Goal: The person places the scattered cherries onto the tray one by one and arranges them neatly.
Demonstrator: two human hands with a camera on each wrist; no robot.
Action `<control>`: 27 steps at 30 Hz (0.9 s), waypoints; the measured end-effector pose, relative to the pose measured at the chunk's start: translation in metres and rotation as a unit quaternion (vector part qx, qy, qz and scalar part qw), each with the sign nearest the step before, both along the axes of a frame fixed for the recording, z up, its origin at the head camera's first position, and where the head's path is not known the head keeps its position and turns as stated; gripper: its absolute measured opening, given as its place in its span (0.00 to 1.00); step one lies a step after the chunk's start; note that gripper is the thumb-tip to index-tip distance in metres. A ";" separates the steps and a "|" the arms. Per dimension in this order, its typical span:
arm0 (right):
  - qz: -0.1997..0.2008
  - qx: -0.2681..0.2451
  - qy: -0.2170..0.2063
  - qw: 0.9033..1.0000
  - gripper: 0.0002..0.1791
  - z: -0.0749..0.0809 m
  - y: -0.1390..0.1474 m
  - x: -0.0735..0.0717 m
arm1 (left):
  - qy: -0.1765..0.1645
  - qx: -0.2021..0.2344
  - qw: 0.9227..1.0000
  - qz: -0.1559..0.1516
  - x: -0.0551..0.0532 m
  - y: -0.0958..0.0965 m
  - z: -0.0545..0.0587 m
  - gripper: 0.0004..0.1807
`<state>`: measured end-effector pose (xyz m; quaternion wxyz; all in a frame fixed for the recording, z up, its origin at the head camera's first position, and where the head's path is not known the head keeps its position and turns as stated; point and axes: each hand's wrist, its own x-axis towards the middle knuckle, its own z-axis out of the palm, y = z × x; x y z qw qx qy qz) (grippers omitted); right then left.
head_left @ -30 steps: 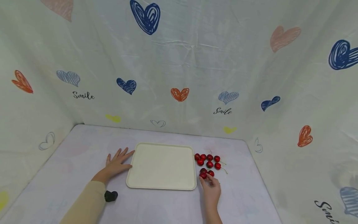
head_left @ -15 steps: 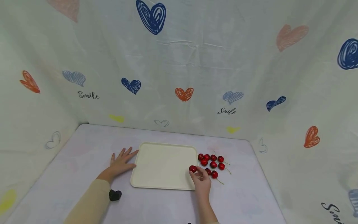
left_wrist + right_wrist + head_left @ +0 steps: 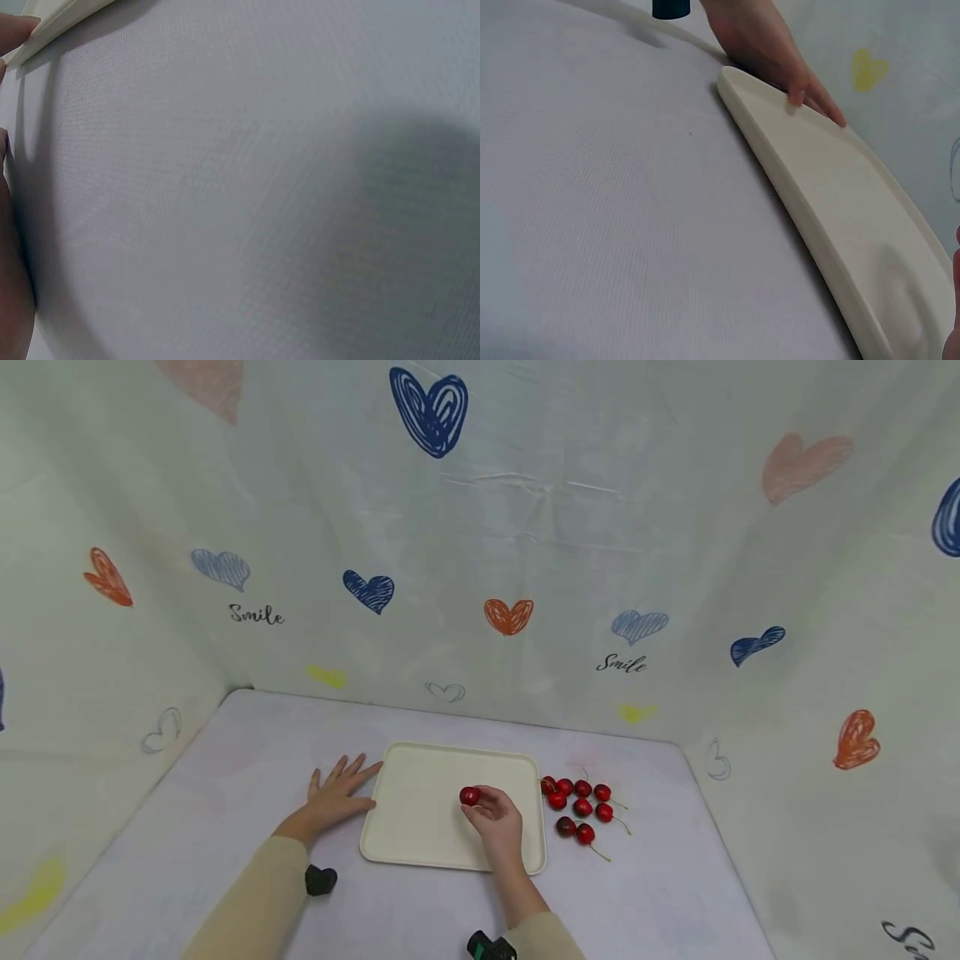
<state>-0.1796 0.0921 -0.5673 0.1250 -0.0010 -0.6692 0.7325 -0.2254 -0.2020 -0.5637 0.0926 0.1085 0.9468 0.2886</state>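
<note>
A cream rectangular tray (image 3: pixel 420 822) lies on the table. My right hand (image 3: pixel 501 828) is over the tray's middle, pinching a dark red cherry (image 3: pixel 469 796) between thumb and fingertips. Only a sliver of that hand shows at the right edge of the right wrist view, where the cherry is out of sight. With fingers spread, my left hand (image 3: pixel 336 800) touches the tray's left rim by thumb and fingertip; the right wrist view also shows these fingers at the rim (image 3: pixel 799 94). Several more cherries (image 3: pixel 582 807), some with stems, lie on the table right of the tray.
A white cloth covers the table (image 3: pixel 637 885). Behind and at both sides hangs a pale curtain (image 3: pixel 555 677) printed with hearts and "Smile". Dark wrist devices (image 3: pixel 321 881) show at both sleeves.
My right hand has picked one cherry from the front of the group and carried it left over the tray. My left hand has stayed at the rim; the head view has shifted slightly.
</note>
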 end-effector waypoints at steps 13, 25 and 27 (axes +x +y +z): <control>0.065 -0.013 -0.046 0.997 0.24 0.007 -0.044 -0.027 | 0.010 -0.027 1.000 -0.005 0.000 0.000 0.001 0.39; 0.116 0.090 -0.041 0.988 0.19 0.050 -0.072 -0.041 | 0.011 -0.034 0.999 -0.001 -0.001 0.000 -0.001 0.39; 0.112 0.094 -0.040 0.988 0.18 0.044 -0.077 -0.047 | 0.013 -0.034 0.999 -0.003 0.000 0.000 -0.001 0.39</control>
